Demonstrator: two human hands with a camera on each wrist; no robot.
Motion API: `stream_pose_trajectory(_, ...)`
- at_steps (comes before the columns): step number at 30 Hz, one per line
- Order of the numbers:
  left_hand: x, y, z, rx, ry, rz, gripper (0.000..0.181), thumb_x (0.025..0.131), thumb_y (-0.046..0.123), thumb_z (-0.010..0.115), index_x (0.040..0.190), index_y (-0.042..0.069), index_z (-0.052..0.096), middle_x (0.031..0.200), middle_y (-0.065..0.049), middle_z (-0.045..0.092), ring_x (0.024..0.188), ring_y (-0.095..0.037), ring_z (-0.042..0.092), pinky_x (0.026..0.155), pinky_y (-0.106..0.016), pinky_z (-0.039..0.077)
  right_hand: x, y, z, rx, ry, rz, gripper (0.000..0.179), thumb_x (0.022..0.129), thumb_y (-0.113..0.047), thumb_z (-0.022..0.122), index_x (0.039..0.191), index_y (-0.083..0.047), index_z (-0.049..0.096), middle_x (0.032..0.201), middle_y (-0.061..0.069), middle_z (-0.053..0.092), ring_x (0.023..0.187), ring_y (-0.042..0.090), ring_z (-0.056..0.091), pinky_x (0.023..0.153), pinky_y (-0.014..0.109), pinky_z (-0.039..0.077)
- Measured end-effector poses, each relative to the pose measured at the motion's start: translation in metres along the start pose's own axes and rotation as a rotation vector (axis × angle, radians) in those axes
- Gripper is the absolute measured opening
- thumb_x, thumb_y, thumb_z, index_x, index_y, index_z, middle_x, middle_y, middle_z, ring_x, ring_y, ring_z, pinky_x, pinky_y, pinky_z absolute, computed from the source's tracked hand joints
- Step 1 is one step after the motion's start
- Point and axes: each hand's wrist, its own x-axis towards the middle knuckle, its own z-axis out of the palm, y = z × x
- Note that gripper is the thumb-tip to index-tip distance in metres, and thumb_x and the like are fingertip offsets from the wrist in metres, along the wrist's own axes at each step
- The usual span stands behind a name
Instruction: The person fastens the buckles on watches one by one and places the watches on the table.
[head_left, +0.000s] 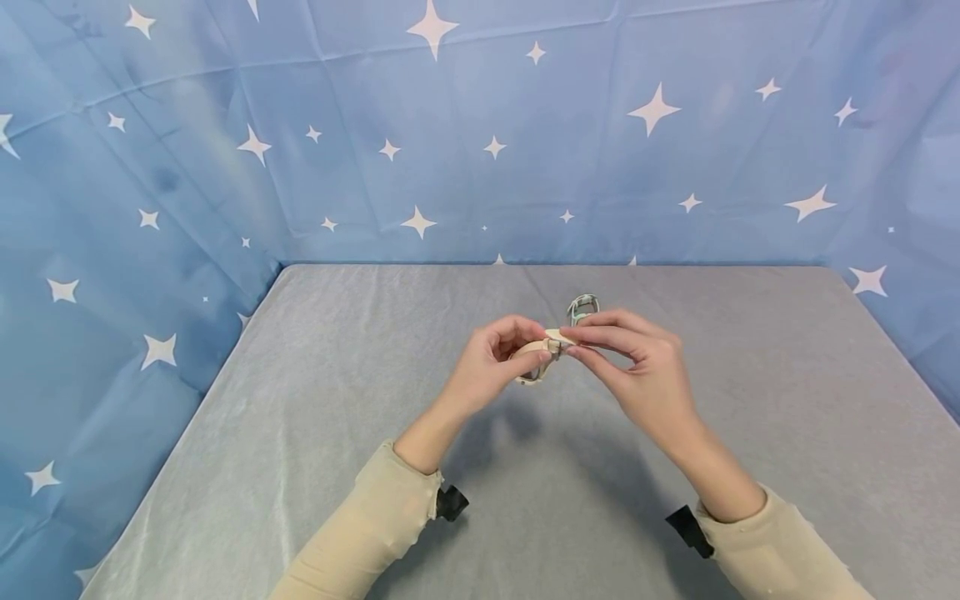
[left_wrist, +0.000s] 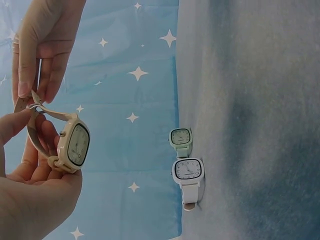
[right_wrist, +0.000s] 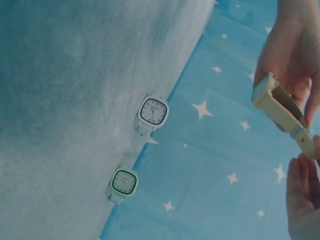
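A cream wristwatch (left_wrist: 78, 145) with a squarish face is held up above the table between both hands, its strap bent into a loop. My left hand (head_left: 483, 367) grips the strap beside the buckle (head_left: 555, 343), thumb on top and fingers inside the loop. With thumb and fingertips, my right hand (head_left: 648, 375) pinches the strap's tip at the buckle. From the right wrist view, the band (right_wrist: 280, 112) is seen side-on, its far end partly covered by fingers. How far the tip passes through the buckle cannot be made out.
A mint green watch (left_wrist: 181, 137) and a white watch (left_wrist: 188, 170) lie close together on the grey cloth-covered table (head_left: 337, 350), beyond the hands. Behind the table hangs a blue curtain (head_left: 465, 117) with white stars.
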Motion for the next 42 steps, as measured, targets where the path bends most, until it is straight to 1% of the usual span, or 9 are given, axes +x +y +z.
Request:
stream_pose_trajectory(5, -0.0004, -0.0012, -0.0011, -0.01, 0.003, 0.014, 0.017, 0.093, -0.005, 0.061, 0.11, -0.011, 0.062, 0.101, -0.032, 0.063, 0.073, -0.003, 0.057, 0.062, -0.019, 0.046, -0.0011, 0.0003, 0.0, -0.047, -0.013, -0.018, 0.029, 0.073, 0.007, 0.083, 0.097, -0.008, 0.081, 0.094, 0.004, 0.074, 0.089, 0.003, 0.066, 0.078, 0.008, 0.05)
stream_pose_trajectory(11, -0.0008, -0.0003, -0.0019, -0.022, 0.014, 0.016, 0.018, 0.093, -0.005, 0.062, 0.11, -0.011, 0.063, 0.098, -0.023, 0.066, 0.072, -0.007, 0.057, 0.062, -0.019, 0.046, -0.0006, -0.0005, 0.001, -0.067, -0.013, -0.044, 0.028, 0.073, 0.007, 0.083, 0.096, -0.009, 0.081, 0.095, 0.003, 0.074, 0.085, 0.011, 0.068, 0.076, 0.008, 0.05)
stream_pose_trajectory(14, -0.0008, 0.0002, -0.002, -0.025, 0.017, 0.016, 0.018, 0.093, -0.005, 0.062, 0.11, -0.01, 0.063, 0.098, -0.023, 0.066, 0.072, -0.009, 0.056, 0.062, -0.019, 0.045, -0.0005, -0.0007, 0.0009, -0.074, -0.02, -0.044, 0.027, 0.073, 0.006, 0.083, 0.095, -0.009, 0.081, 0.094, 0.002, 0.074, 0.084, 0.011, 0.068, 0.078, 0.007, 0.051)
stream_pose_trajectory(16, -0.001, 0.0002, -0.0021, -0.029, 0.017, 0.014, 0.018, 0.093, -0.005, 0.062, 0.11, -0.01, 0.063, 0.099, -0.025, 0.066, 0.073, -0.01, 0.057, 0.063, -0.019, 0.045, -0.0005, -0.0007, 0.0007, -0.089, -0.027, -0.044, 0.026, 0.074, 0.006, 0.083, 0.095, -0.01, 0.081, 0.094, 0.001, 0.073, 0.083, 0.011, 0.068, 0.079, 0.007, 0.051)
stream_pose_trajectory(20, -0.0012, -0.0005, -0.002, -0.044, 0.013, 0.017, 0.018, 0.093, -0.007, 0.061, 0.11, -0.012, 0.062, 0.105, -0.031, 0.064, 0.077, -0.005, 0.06, 0.066, -0.019, 0.047, -0.0005, -0.001, -0.0003, -0.133, -0.05, -0.046, 0.026, 0.075, 0.004, 0.083, 0.096, -0.01, 0.081, 0.094, 0.0, 0.073, 0.082, 0.012, 0.069, 0.077, 0.008, 0.051)
stream_pose_trajectory(23, -0.0013, -0.0006, -0.0016, -0.042, 0.012, 0.021, 0.019, 0.093, -0.007, 0.061, 0.11, -0.012, 0.061, 0.108, -0.033, 0.063, 0.078, -0.002, 0.06, 0.067, -0.018, 0.047, -0.0006, -0.0012, -0.0011, -0.159, -0.069, -0.051, 0.026, 0.075, 0.004, 0.083, 0.097, -0.01, 0.081, 0.094, -0.001, 0.073, 0.082, 0.012, 0.068, 0.075, 0.009, 0.05)
stream_pose_trajectory(29, -0.0011, 0.001, 0.0, -0.002, 0.005, -0.002, 0.019, 0.093, -0.003, 0.064, 0.112, -0.008, 0.064, 0.108, -0.03, 0.064, 0.074, -0.005, 0.058, 0.063, -0.019, 0.046, -0.0009, 0.0001, -0.0013, -0.182, -0.085, -0.077, 0.027, 0.074, 0.006, 0.082, 0.096, -0.008, 0.081, 0.095, 0.001, 0.072, 0.081, 0.012, 0.066, 0.071, 0.009, 0.049)
stream_pose_trajectory(35, -0.0002, 0.0018, 0.0012, 0.015, -0.003, -0.025, 0.02, 0.091, -0.001, 0.066, 0.11, -0.007, 0.066, 0.109, -0.027, 0.065, 0.073, -0.006, 0.056, 0.062, -0.021, 0.047, -0.0015, 0.001, -0.0019, -0.193, -0.103, -0.097, 0.029, 0.073, 0.009, 0.082, 0.096, -0.007, 0.08, 0.093, 0.0, 0.072, 0.078, 0.011, 0.065, 0.067, 0.01, 0.047)
stream_pose_trajectory(42, 0.0002, 0.0025, 0.003, 0.023, -0.005, -0.036, 0.018, 0.09, 0.001, 0.069, 0.108, -0.004, 0.069, 0.098, -0.022, 0.069, 0.066, -0.01, 0.052, 0.059, -0.023, 0.044, 0.0, 0.0012, -0.0038, -0.224, -0.129, -0.126, 0.033, 0.069, 0.011, 0.084, 0.095, -0.008, 0.08, 0.089, -0.001, 0.072, 0.077, 0.011, 0.067, 0.07, 0.013, 0.051)
